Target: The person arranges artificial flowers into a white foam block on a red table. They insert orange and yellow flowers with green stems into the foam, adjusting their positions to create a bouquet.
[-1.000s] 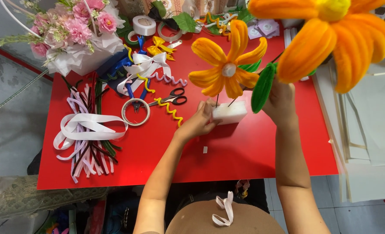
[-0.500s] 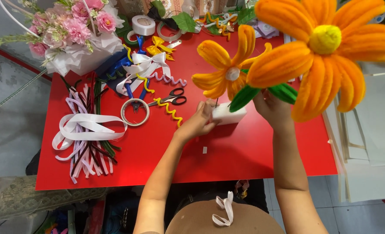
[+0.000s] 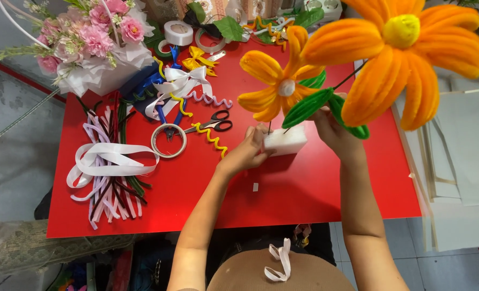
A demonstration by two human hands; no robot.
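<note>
My left hand (image 3: 248, 151) grips the left end of a white foam block (image 3: 286, 140) on the red table (image 3: 304, 188). A small orange pipe-cleaner flower (image 3: 280, 82) with a white centre stands in the block on a thin stem. My right hand (image 3: 334, 129) holds the stem of a large orange pipe-cleaner flower (image 3: 398, 56) with a yellow centre and green leaves (image 3: 308, 106), close to the camera. Its stem end points down at the block; whether it touches the foam is hidden by the leaf.
Black-handled scissors (image 3: 213, 123), a tape ring (image 3: 169, 141), yellow and pink curled pipe cleaners and white ribbon loops (image 3: 110, 161) lie at the left. A pink bouquet (image 3: 88, 43) sits at the back left. Tape rolls (image 3: 178, 32) are behind. White sheets (image 3: 466, 156) lie right of the table.
My right hand has brought the large flower down and left toward the foam block. My left hand stays on the block.
</note>
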